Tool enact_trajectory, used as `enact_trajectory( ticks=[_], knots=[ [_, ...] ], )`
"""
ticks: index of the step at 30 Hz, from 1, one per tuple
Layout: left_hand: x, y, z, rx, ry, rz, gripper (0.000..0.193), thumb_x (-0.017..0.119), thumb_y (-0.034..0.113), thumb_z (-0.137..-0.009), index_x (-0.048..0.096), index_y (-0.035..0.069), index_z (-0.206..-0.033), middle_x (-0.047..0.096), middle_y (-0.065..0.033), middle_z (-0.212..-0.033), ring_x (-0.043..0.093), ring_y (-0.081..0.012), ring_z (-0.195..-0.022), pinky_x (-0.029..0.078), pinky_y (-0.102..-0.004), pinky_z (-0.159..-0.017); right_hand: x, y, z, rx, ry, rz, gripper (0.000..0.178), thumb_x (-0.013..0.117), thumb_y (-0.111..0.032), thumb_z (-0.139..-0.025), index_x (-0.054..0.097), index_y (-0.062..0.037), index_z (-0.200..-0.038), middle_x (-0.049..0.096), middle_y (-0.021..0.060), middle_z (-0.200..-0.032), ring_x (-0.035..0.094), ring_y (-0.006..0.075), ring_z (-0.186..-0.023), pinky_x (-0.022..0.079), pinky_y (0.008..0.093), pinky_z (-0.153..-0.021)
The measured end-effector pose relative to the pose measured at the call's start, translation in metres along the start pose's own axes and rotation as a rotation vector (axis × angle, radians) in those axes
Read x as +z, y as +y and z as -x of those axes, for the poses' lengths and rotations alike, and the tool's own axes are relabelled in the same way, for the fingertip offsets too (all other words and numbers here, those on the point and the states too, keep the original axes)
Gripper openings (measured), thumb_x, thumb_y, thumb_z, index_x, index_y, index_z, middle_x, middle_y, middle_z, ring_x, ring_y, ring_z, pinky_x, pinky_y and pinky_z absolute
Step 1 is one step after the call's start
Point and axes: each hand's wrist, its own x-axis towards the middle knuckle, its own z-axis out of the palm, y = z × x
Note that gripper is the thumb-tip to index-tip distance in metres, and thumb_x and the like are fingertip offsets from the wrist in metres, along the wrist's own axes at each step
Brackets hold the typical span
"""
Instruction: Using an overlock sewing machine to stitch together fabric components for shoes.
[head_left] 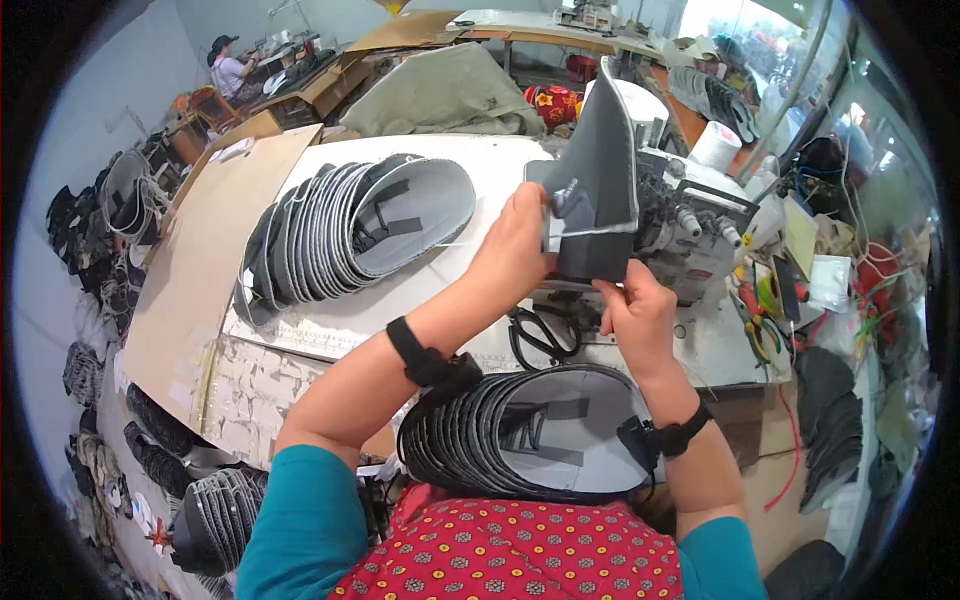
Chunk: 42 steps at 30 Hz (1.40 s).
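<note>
Head view: the white tabletop shows a bare strip between the sewing machine and a nested stack of shoe uppers. A dark shoe upper is raised beside the machine; the left hand clamps its left edge, the right hand pinches its lower corner, near black-handled scissors.
</note>
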Motion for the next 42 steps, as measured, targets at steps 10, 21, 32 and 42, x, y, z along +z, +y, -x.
enact_trajectory(
  ticks=[10, 21, 32, 42],
  knots=[
    [0.001, -0.030, 0.001, -0.200, -0.284, 0.645, 0.042, 0.064, -0.013, -0.077, 0.058, 0.000, -0.116, 0.069, -0.0038, -0.096, 0.065, -0.0131, -0.093, 0.053, -0.0274, -0.080, -0.023, 0.009, 0.023, -0.389, -0.032, 0.196, 0.022, 0.063, 0.010, -0.081, 0.067, -0.0006, -0.100, 0.073, 0.0087, -0.093, 0.061, 0.0105, -0.056, 0.050, 0.0259, -0.052],
    [-0.007, -0.035, -0.010, -0.587, 0.137, 0.958, 0.043, 0.042, 0.048, -0.101, 0.063, 0.013, -0.090, 0.066, -0.0046, -0.100, 0.054, -0.0142, -0.097, 0.037, -0.0309, -0.092, -0.022, 0.026, 0.027, -0.127, -0.102, 0.008, 0.012, 0.064, 0.005, -0.087, 0.068, -0.0003, -0.096, 0.073, 0.0082, -0.101, 0.059, 0.0077, -0.053, 0.048, 0.0220, -0.049],
    [-0.044, -0.050, 0.024, -0.822, -0.159, 0.562, 0.049, 0.063, 0.055, -0.088, 0.067, 0.006, -0.089, 0.057, -0.0013, -0.065, 0.045, -0.0086, -0.052, 0.034, -0.0272, -0.049, -0.015, 0.024, 0.008, -0.095, -0.030, 0.084, 0.030, 0.070, 0.004, -0.082, 0.066, -0.0023, -0.111, 0.070, 0.0102, -0.115, 0.065, 0.0143, -0.061, 0.052, 0.0265, -0.052],
    [-0.021, 0.007, 0.042, -0.270, -0.337, 0.485, 0.043, 0.068, 0.037, -0.092, 0.063, 0.000, -0.114, 0.070, -0.0068, -0.093, 0.064, -0.0167, -0.081, 0.052, -0.0327, -0.077, -0.065, 0.021, 0.023, 0.188, -0.179, 0.183, 0.023, 0.077, -0.004, -0.077, 0.066, 0.0011, -0.096, 0.071, 0.0132, -0.091, 0.068, 0.0158, -0.070, 0.052, 0.0281, -0.058]
  ],
)
